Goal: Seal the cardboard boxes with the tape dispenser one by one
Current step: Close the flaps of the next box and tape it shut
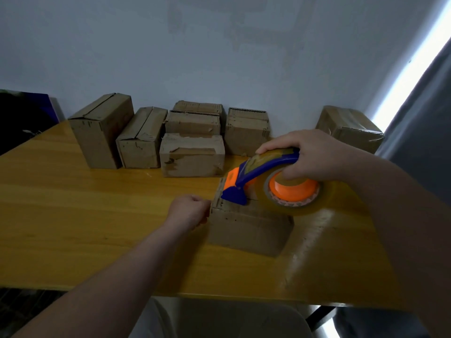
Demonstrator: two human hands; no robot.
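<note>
While the yellow table [85, 215] carries a row of boxes [192, 154] along the wall, one box [249, 228] sits near the front edge, its top seam being taped, I'd judge. The tape dispenser [263, 174] is on top of it, the right hand [314, 154] wrapped round the handle. The left hand [189, 211] curls at the box's left side, pinching tape or just bracing, can't tell. Next call: a steady pull along the top, then cut.

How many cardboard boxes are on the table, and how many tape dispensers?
Cardboard boxes: 8
Tape dispenser: 1
Total: 9
</note>
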